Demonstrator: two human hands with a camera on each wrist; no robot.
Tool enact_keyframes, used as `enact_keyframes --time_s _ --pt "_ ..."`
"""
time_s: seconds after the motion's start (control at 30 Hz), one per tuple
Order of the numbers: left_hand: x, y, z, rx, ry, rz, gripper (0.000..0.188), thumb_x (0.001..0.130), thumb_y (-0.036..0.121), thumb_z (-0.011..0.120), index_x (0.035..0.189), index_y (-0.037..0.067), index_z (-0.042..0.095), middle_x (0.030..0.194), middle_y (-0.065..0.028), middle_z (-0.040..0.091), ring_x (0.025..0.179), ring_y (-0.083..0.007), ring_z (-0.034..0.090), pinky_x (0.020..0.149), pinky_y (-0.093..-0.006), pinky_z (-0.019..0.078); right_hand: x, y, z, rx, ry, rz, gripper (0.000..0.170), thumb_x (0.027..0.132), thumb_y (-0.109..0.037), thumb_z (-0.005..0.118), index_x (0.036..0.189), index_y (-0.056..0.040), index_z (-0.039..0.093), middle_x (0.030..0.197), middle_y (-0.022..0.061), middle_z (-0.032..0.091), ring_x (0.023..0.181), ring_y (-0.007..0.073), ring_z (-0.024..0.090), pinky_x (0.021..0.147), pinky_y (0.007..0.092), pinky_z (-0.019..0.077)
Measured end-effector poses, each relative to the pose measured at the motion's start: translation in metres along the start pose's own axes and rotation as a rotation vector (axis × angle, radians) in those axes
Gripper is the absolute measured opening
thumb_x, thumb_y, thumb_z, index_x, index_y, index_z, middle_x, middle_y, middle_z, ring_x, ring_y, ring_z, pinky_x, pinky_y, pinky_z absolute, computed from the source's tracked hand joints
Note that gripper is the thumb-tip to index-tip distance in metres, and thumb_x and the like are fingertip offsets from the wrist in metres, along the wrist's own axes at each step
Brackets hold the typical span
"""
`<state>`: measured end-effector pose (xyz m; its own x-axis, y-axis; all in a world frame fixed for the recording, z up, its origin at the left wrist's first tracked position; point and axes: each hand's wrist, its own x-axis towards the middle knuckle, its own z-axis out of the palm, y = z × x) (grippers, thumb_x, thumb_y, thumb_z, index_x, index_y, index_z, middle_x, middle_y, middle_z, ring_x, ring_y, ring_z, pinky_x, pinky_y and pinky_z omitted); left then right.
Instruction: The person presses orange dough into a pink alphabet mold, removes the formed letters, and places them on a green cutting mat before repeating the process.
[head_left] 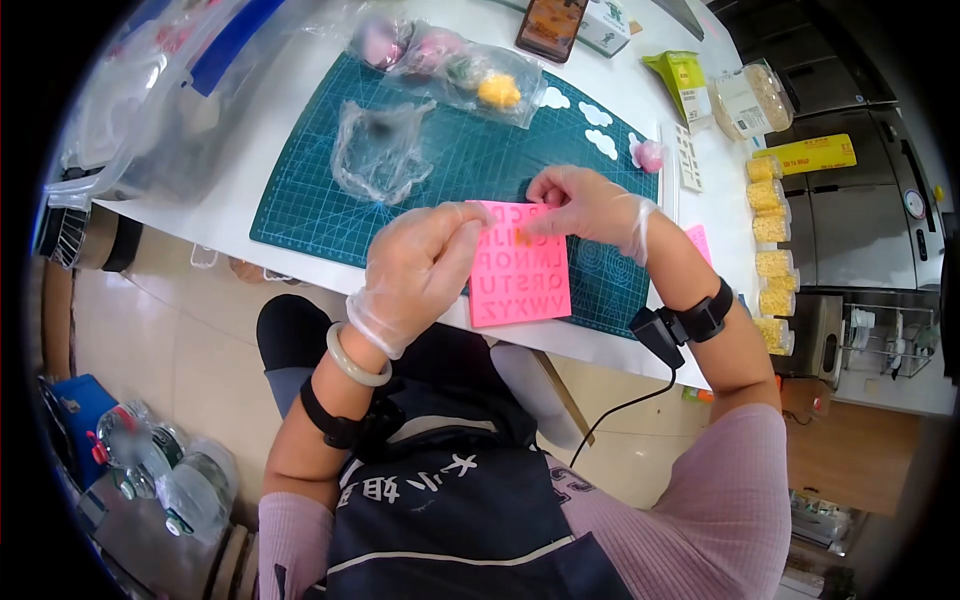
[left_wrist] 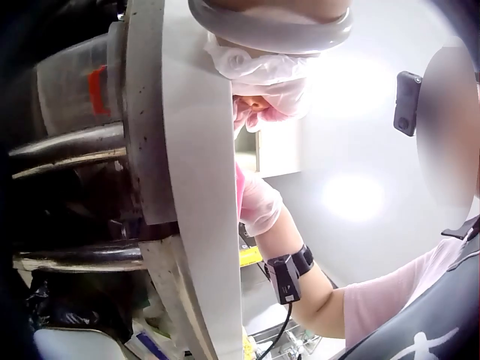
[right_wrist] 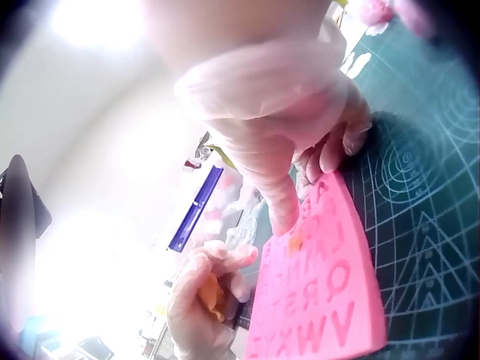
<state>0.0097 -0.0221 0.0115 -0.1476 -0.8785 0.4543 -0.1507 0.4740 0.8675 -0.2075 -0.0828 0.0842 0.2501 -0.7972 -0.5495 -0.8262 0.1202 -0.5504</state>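
A pink letter mould point(head_left: 520, 280) lies at the table's front edge, partly over a green cutting mat point(head_left: 300, 190). My left hand point(head_left: 420, 265), in a clear glove, is at the mould's left side, fingers curled round an orange piece of soft clay point(right_wrist: 212, 294) that shows in the right wrist view. My right hand point(head_left: 595, 210), also gloved, grips the mould's far end. Its thumb point(right_wrist: 281, 206) presses on the letters, beside a small orange bit point(right_wrist: 296, 241) in one of them. The other fingers bend down at the edge. In the left wrist view the left hand's fingers are mostly hidden.
Crumpled clear plastic point(head_left: 380, 150) and a bag with a yellow lump point(head_left: 498, 91) lie on the mat. White cloud shapes point(head_left: 600, 143) and a pink ball point(head_left: 648, 156) are farther right. Jars of yellow bits point(head_left: 770, 228) line the right edge; a plastic bin point(head_left: 150, 130) stands left.
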Motion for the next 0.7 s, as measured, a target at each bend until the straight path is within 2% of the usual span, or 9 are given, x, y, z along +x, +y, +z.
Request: enact_keyframes --time_s 0.13,0.2,0.27,0.3,0.37,0.43,0.53,0.63,0.7 --pt "0.000 0.003 -0.002 -0.032 0.002 0.001 0.010 0.087 0.007 0.059 0.090 0.002 0.067 0.073 -0.0145 0.063 0.064 -0.0306 0.061 0.060 -0.0375 0.0472 0.001 0.008 0.006 -0.075 0.066 -0.100 0.039 0.071 -0.024 0.084 0.093 -0.0030 0.060 0.081 -0.0009 0.050 0.073 0.0091 0.047 0.060 0.0232 0.0408" --pt "0.001 0.001 -0.001 -0.032 0.001 0.005 0.010 0.087 0.007 0.059 0.090 0.003 0.067 0.073 -0.0143 0.063 0.064 -0.0305 0.061 0.060 -0.0375 0.0472 0.002 0.006 -0.004 -0.023 -0.064 -0.044 0.037 0.072 -0.023 0.083 0.093 -0.0030 0.059 0.084 -0.0007 0.050 0.072 0.0096 0.046 0.060 0.0234 0.0409" --pt "-0.001 -0.003 -0.002 0.016 -0.048 0.041 0.014 0.091 0.004 0.054 0.095 -0.002 0.066 0.080 -0.0108 0.066 0.065 -0.0172 0.058 0.063 -0.0285 0.0465 -0.001 0.003 0.005 -0.044 -0.011 -0.045 0.037 0.072 -0.023 0.083 0.092 -0.0033 0.059 0.084 -0.0005 0.050 0.072 0.0097 0.046 0.061 0.0236 0.0411" --pt "-0.001 -0.002 -0.002 0.015 -0.045 0.037 0.014 0.091 0.004 0.054 0.095 -0.002 0.066 0.080 -0.0108 0.066 0.065 -0.0172 0.058 0.063 -0.0285 0.0465 -0.001 0.002 0.008 -0.064 0.040 -0.049 0.036 0.072 -0.023 0.083 0.091 -0.0036 0.059 0.084 -0.0003 0.050 0.072 0.0099 0.046 0.061 0.0238 0.0412" --pt "0.001 0.002 -0.002 -0.029 -0.016 -0.011 0.010 0.087 0.007 0.058 0.090 0.003 0.067 0.073 -0.0146 0.063 0.064 -0.0306 0.061 0.060 -0.0377 0.0472 0.001 0.006 0.009 -0.082 0.029 -0.088 0.035 0.072 -0.022 0.082 0.091 -0.0035 0.059 0.084 -0.0001 0.050 0.072 0.0102 0.046 0.062 0.0241 0.0413" --pt "0.001 0.003 -0.002 -0.024 -0.034 -0.028 0.011 0.087 0.008 0.058 0.090 0.003 0.067 0.073 -0.0148 0.063 0.065 -0.0307 0.061 0.060 -0.0378 0.0473 0.003 0.009 0.005 -0.099 0.031 -0.126 0.034 0.072 -0.022 0.082 0.090 -0.0033 0.059 0.083 0.0001 0.050 0.072 0.0104 0.047 0.062 0.0245 0.0414" --pt "0.000 0.001 -0.001 -0.025 -0.023 -0.022 0.011 0.087 0.008 0.058 0.090 0.003 0.068 0.074 -0.0152 0.064 0.065 -0.0310 0.061 0.060 -0.0378 0.0475 0.001 0.001 0.001 -0.018 -0.067 -0.092 0.033 0.073 -0.021 0.081 0.090 -0.0027 0.060 0.083 0.0007 0.049 0.073 0.0112 0.047 0.063 0.0254 0.0416" --pt "-0.001 0.001 -0.003 -0.029 -0.011 -0.009 0.011 0.087 0.008 0.058 0.090 0.003 0.068 0.074 -0.0154 0.064 0.066 -0.0311 0.062 0.061 -0.0376 0.0478 -0.002 -0.003 0.009 -0.064 0.031 -0.027 0.030 0.074 -0.019 0.080 0.089 -0.0026 0.060 0.080 0.0000 0.049 0.073 0.0108 0.046 0.062 0.0253 0.0412" --pt "-0.001 0.003 0.000 -0.029 -0.037 -0.004 0.011 0.087 0.008 0.058 0.090 0.003 0.068 0.074 -0.0154 0.064 0.066 -0.0311 0.062 0.061 -0.0375 0.0479 0.002 0.008 0.009 -0.081 0.026 -0.160 0.029 0.074 -0.019 0.080 0.089 -0.0034 0.061 0.079 -0.0005 0.049 0.072 0.0105 0.046 0.062 0.0251 0.0409"
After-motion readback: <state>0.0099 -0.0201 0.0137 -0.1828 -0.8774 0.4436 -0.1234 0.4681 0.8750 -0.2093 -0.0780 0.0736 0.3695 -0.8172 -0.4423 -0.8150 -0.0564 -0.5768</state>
